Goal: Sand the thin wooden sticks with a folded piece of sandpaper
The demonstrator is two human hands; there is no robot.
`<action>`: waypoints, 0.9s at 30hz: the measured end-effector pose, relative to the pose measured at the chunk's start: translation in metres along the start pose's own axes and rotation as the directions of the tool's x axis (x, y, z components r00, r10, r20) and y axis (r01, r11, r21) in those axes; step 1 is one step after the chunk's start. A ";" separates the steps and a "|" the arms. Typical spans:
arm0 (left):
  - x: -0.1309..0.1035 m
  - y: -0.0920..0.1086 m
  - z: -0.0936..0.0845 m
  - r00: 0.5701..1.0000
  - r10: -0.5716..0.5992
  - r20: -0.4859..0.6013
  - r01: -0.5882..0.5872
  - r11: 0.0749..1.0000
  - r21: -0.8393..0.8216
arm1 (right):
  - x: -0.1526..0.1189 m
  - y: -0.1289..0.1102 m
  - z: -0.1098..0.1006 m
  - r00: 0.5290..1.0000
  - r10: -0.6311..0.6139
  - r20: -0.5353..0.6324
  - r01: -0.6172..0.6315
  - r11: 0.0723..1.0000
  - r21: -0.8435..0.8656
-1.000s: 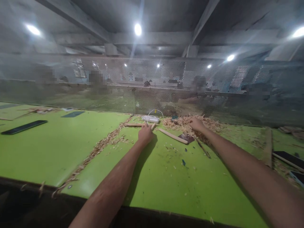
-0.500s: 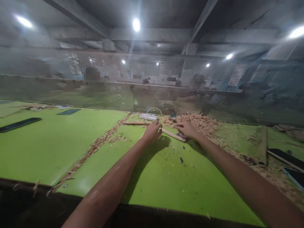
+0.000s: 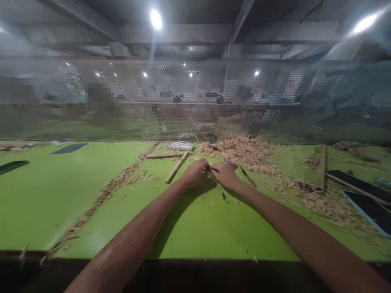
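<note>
My left hand (image 3: 197, 174) is closed around a pale wooden stick (image 3: 195, 158), mostly hidden by the fingers. Fingertip to fingertip with it, my right hand (image 3: 225, 176) is pinched at the same stick, whose end I cannot make out. A second wooden stick (image 3: 177, 167) lies slanted on the green table just left of my left hand. Beyond my right wrist rests a thin dark tool (image 3: 248, 176). Part of a flat brownish piece (image 3: 232, 165) shows behind my right hand.
Wood shavings (image 3: 241, 148) are heaped at the back against a mesh screen (image 3: 195, 101). A white power strip (image 3: 181, 145) with a cable stands behind my hands. Phones (image 3: 360, 185) and a bamboo piece (image 3: 320, 169) lie at right. More shavings line a table seam (image 3: 106, 191).
My right hand has moved in to meet my left hand at the stick, which pointed right earlier and is now largely covered. The view has shifted right, uncovering the second stick and the dark tool.
</note>
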State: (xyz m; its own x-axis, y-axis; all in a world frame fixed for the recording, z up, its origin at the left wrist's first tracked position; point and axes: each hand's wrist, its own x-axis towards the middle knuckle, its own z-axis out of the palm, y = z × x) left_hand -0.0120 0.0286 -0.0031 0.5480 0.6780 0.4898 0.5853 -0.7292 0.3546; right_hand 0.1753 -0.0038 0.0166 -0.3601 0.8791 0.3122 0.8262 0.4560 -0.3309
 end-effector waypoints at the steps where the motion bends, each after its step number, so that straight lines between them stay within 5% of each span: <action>1: 0.000 0.000 0.000 1.000 -0.006 0.005 0.006 1.000 -0.002 | -0.001 -0.002 0.001 1.000 0.018 -0.005 -0.018 1.000 -0.015; 11: -0.003 0.006 -0.007 0.998 -0.041 0.056 0.038 0.997 0.061 | -0.005 -0.007 0.014 0.992 0.128 -0.020 -0.129 0.991 -0.040; 27: -0.004 0.003 -0.003 0.997 -0.061 0.036 0.056 0.990 0.129 | -0.001 0.002 0.029 0.997 0.056 -0.058 -0.048 0.990 0.131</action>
State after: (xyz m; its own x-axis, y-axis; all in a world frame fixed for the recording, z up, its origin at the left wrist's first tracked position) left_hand -0.0142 0.0230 -0.0016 0.5325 0.7244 0.4378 0.6872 -0.6720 0.2760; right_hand 0.1653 0.0003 -0.0100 -0.2877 0.8937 0.3443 0.7786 0.4276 -0.4593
